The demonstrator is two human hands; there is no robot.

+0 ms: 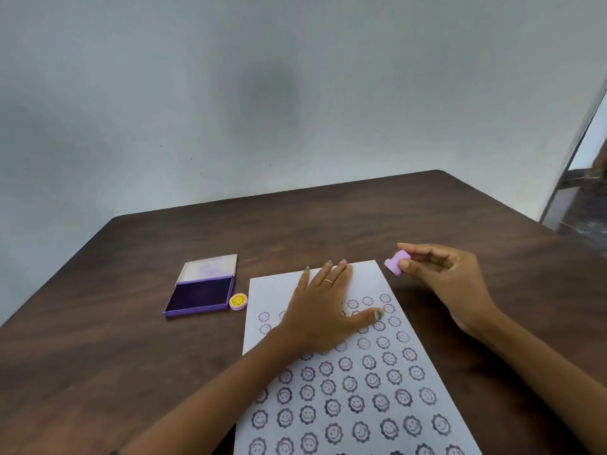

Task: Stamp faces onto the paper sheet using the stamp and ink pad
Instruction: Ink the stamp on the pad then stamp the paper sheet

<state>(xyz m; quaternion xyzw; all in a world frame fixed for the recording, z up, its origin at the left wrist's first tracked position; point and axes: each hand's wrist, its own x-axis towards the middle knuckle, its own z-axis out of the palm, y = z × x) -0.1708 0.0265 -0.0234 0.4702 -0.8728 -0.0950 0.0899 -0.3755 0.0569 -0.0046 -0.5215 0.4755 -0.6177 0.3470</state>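
A white paper sheet (368, 277) lies on the dark wooden table (328, 218), covered with rows of purple smiley-face prints over most of its near part. My left hand (325, 310) rests flat on the sheet's upper part, fingers spread. My right hand (443, 277) hovers just past the sheet's far right corner, pinching a small lilac stamp (396, 262) tilted on its side. The open purple ink pad (199, 297) sits to the left of the sheet, lid raised at the back.
A small round pink cap with a yellow smiley (238, 301) lies between the ink pad and the sheet. A pale wall stands behind the table. A metal frame (571, 178) rises past the table's far right corner.
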